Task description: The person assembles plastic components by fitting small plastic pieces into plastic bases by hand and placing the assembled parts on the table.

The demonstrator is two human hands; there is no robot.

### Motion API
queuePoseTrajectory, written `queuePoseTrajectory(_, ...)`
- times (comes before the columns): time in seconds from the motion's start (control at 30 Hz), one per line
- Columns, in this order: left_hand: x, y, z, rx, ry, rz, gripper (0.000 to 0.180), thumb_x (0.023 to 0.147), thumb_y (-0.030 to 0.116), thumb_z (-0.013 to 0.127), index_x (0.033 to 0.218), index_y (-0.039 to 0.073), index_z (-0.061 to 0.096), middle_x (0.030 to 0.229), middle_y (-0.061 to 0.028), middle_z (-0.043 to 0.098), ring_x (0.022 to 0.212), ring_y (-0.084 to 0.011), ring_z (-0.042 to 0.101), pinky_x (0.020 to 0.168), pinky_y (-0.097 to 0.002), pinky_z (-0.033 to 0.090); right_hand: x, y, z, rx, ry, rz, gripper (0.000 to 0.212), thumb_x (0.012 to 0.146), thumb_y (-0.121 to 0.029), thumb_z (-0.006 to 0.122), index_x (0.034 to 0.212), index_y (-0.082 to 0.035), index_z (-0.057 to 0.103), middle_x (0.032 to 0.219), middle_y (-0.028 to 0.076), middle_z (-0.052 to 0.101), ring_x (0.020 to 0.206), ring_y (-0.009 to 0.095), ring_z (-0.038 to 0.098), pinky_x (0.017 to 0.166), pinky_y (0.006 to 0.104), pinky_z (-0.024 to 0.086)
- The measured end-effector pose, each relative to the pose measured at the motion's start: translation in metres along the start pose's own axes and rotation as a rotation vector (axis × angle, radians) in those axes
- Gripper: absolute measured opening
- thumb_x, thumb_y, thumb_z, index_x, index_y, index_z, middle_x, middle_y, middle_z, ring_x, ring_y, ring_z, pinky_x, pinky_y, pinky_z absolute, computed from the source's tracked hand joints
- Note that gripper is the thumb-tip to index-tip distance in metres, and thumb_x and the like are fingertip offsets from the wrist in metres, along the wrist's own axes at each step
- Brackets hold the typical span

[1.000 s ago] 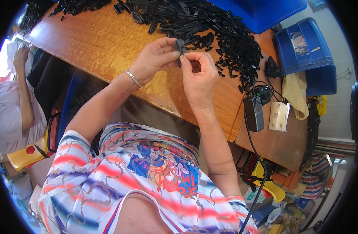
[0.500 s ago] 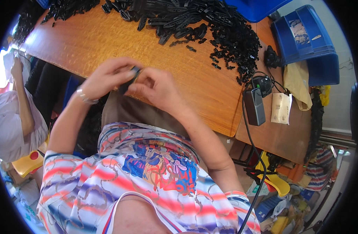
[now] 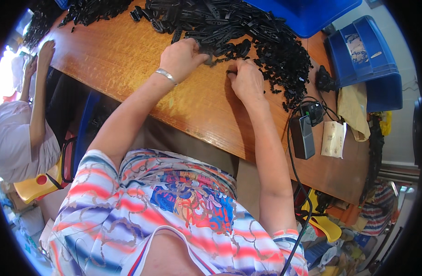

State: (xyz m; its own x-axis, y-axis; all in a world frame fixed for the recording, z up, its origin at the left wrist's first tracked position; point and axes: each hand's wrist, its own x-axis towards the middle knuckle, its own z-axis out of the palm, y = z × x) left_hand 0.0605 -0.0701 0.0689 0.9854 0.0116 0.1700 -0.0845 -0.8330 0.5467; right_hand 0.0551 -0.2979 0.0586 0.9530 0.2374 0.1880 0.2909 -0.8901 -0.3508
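Note:
My left hand (image 3: 179, 60), with a silver bracelet at the wrist, reaches to the near edge of a heap of long black plastic parts (image 3: 215, 20). Its thumb stands apart from the curled fingers, and dark pieces lie beside the thumb. To the right, my right hand (image 3: 248, 82) is above the wooden table (image 3: 183, 108). Its fingertips pinch a small black plastic piece, mostly covered by the fingers. Right beside this hand spreads a heap of small black parts (image 3: 284, 60).
A blue bin (image 3: 307, 18) stands behind the heaps, and another blue bin (image 3: 365, 55) at the right. A black box with a cable (image 3: 304, 137) and a paper packet (image 3: 333, 139) lie on the right. At the far left, another person's arm (image 3: 40, 87) reaches to the table.
My hands were together at the table's near edge, working on a dark piece. Now they are apart and farther forward, at the heaps. The dark piece is no longer visible between them.

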Motion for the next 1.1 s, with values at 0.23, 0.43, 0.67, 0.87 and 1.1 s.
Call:
queuePoseTrajectory(0.23, 0.004, -0.004, 0.019, 0.011, 0.088, 0.068, 0.027, 0.090, 0.033, 0.083, 0.100, 0.008, 0.076, 0.091, -0.0099, 0.077, 0.088, -0.0309, 0.075, 0.078, -0.0446, 0.058, -0.018, -0.020, -0.011, 0.354, -0.078, 0.085, 0.025, 0.086, -0.014, 0.084, 0.096, 0.002, 0.069, 0.091, 0.024, 0.075, 0.090, 0.043, 0.073, 0.082, 0.0488, 0.056)
queuePoseTrajectory(0.43, 0.004, 0.026, 0.023, -0.003, 0.047, 0.089, 0.036, 0.089, 0.040, 0.081, 0.103, 0.007, 0.076, 0.089, -0.0106, 0.078, 0.088, -0.0344, 0.076, 0.079, -0.0466, 0.060, -0.029, -0.029, -0.003, 0.421, 0.061, 0.101, 0.024, 0.086, -0.014, 0.086, 0.094, 0.000, 0.067, 0.088, 0.021, 0.074, 0.084, 0.040, 0.072, 0.076, 0.0473, 0.056)
queuePoseTrajectory(0.67, 0.003, 0.024, 0.025, 0.090, 0.064, 0.047, 0.029, 0.091, 0.029, 0.075, 0.108, 0.005, 0.073, 0.102, -0.0136, 0.077, 0.099, -0.0361, 0.074, 0.086, -0.0482, 0.059, -0.043, -0.030, 0.007, 0.606, 0.315, -0.021, 0.021, 0.084, -0.004, 0.085, 0.091, -0.001, 0.066, 0.085, 0.016, 0.069, 0.076, 0.034, 0.068, 0.070, 0.0419, 0.054)
queuePoseTrajectory(0.87, -0.027, 0.010, 0.006, 0.091, 0.066, 0.131, 0.022, 0.086, 0.013, 0.070, 0.106, 0.005, 0.073, 0.112, -0.0145, 0.071, 0.115, -0.0339, 0.066, 0.095, -0.0469, 0.057, -0.052, -0.044, 0.002, 0.656, 0.399, -0.113, 0.020, 0.082, 0.002, 0.084, 0.091, -0.001, 0.066, 0.087, 0.014, 0.066, 0.074, 0.029, 0.067, 0.067, 0.0383, 0.053)
queuePoseTrajectory(1.1, -0.045, -0.003, -0.004, -0.217, 0.040, 0.209, 0.021, 0.085, 0.006, 0.070, 0.106, 0.002, 0.069, 0.106, -0.0144, 0.070, 0.097, -0.0356, 0.070, 0.085, -0.0446, 0.058, -0.054, -0.059, -0.002, 0.690, 0.352, -0.163, 0.019, 0.082, 0.004, 0.083, 0.090, -0.001, 0.066, 0.088, 0.012, 0.065, 0.076, 0.028, 0.067, 0.068, 0.0383, 0.053)
